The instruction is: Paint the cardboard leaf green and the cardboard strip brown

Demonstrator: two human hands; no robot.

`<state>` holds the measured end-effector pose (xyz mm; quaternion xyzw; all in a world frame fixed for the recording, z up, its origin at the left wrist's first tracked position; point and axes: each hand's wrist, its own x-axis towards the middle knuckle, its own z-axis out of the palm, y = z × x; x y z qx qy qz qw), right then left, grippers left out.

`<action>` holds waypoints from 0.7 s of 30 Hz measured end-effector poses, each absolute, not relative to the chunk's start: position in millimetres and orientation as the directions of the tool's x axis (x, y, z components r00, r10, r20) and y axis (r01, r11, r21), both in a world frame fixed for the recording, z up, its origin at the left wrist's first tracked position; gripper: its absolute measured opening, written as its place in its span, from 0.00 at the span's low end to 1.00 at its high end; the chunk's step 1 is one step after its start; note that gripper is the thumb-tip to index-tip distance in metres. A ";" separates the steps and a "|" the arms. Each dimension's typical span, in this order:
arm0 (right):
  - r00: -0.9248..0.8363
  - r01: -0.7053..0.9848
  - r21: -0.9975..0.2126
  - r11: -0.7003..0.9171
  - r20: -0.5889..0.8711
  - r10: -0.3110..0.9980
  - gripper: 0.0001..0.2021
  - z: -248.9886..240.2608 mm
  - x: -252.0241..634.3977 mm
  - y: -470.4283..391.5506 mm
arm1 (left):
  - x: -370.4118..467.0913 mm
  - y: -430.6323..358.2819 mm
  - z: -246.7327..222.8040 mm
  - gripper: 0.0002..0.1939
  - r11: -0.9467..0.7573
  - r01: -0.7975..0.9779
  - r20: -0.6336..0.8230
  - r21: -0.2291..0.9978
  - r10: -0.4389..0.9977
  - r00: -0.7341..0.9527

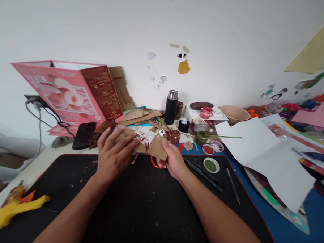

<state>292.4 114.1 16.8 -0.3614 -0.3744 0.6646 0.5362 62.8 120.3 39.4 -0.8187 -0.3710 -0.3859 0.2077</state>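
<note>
**cardboard piece (156,147) held over the black mat (130,214), paint pots all around**

ok so going left to right, everything measured off the mat. a yellow glue gun (13,209) lies across its left edge. the pink bag (71,95) stands behind its back left corner, with a black phone (83,135) just behind the back edge.

next is the left hand (115,157), fingers spread across the left part of the cardboard; can't tell if they're pressing on it. the cardboard itself is up at the middle of the mat's back edge, with brown smears on its white label. the black bottle (171,109) stands upright behind the mat, and so does a brown paint jar (174,137). the right hand (173,158) is pinching the cardboard's right end.

then a green paint jar (201,138) behind the mat, a white lid with green paint (211,165) on its back right part, a dark grey pen (232,185) near its right edge, and white paper (258,141) off to its right.
</note>
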 end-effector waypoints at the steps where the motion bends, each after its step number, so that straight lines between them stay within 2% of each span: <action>1: -0.200 -0.461 -0.875 -0.149 -0.061 0.978 0.35 18.3 292.8 113.4 | 61.4 119.6 40.2 0.16 -0.634 0.772 0.790 0.035 0.491 0.368; 3: -0.249 -0.496 -0.855 -0.153 -0.029 0.968 0.38 21.5 294.0 112.8 | 59.8 117.6 41.6 0.07 -0.559 0.768 0.766 0.313 0.627 0.144; 4: -0.256 -0.505 -0.850 -0.150 -0.019 0.966 0.38 22.7 294.4 112.9 | 60.3 116.3 42.3 0.09 -0.495 0.721 0.712 0.485 0.702 0.003; 6: -0.239 -0.501 -0.856 -0.131 -0.008 0.971 0.37 22.8 294.3 113.4 | 64.2 114.1 43.5 0.15 -0.352 0.503 0.496 0.790 0.848 -0.187; 8: -0.209 -0.480 -0.871 -0.106 -0.004 0.978 0.35 20.1 292.9 113.9 | 71.6 112.6 44.2 0.22 -0.195 0.224 0.233 0.955 0.960 -0.156; 10: -0.199 -0.452 -0.888 -0.086 0.006 0.980 0.35 15.9 290.8 114.0 | 80.5 111.8 44.2 0.26 -0.039 0.054 0.039 0.998 0.999 -0.015; 12: -0.200 -0.420 -0.905 -0.068 0.019 0.980 0.36 12.4 289.1 113.9 | 88.4 111.1 43.8 0.28 0.063 0.018 -0.064 0.998 0.994 0.091; 18: -0.020 -0.390 -0.917 -0.087 -0.086 0.996 0.35 11.9 289.2 116.1 | 96.4 109.3 44.0 0.27 0.188 0.064 -0.198 0.980 0.947 0.252; 21: 0.050 -0.391 -0.917 -0.080 -0.108 0.993 0.34 13.2 290.2 118.0 | 94.8 110.0 43.5 0.25 0.222 0.010 -0.216 0.975 0.937 0.275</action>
